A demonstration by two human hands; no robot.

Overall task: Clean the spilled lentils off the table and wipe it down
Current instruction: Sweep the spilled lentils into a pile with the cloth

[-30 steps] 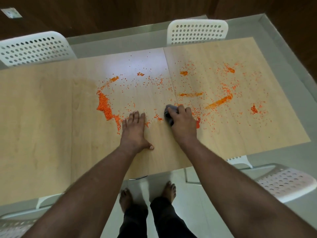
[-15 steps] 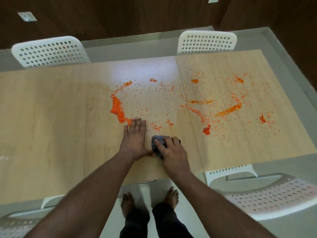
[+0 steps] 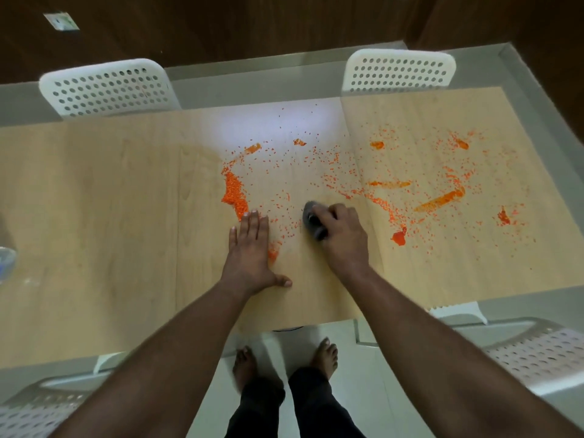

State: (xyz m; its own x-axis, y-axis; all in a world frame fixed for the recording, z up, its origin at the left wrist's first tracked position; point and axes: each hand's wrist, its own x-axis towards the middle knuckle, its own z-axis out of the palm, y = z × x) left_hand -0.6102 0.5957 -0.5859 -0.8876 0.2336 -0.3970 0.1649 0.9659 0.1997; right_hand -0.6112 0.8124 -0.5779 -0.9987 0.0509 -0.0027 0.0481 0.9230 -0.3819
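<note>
Orange lentils (image 3: 233, 192) lie scattered over the light wooden table (image 3: 94, 216), thickest in a heap left of centre and in streaks (image 3: 441, 200) on the right half. My left hand (image 3: 251, 248) lies flat on the table with straight fingers, its fingertips at the heap's lower end; a small clump of lentils (image 3: 272, 252) sits against its right edge. My right hand (image 3: 339, 235) grips a small dark grey cloth (image 3: 311, 216) and presses it on the table among the grains.
Two white perforated chairs (image 3: 107, 88) (image 3: 398, 71) stand at the far side. Two more chairs (image 3: 537, 355) (image 3: 34, 409) sit on my side, at the right and the lower left. A clear object (image 3: 4, 257) pokes in at the left edge. My bare feet (image 3: 284, 361) stand under the near edge.
My right hand pulled the cloth toward me and left against my left hand, then slid it forward again. A small clump of lentils now lies beside my left hand.
</note>
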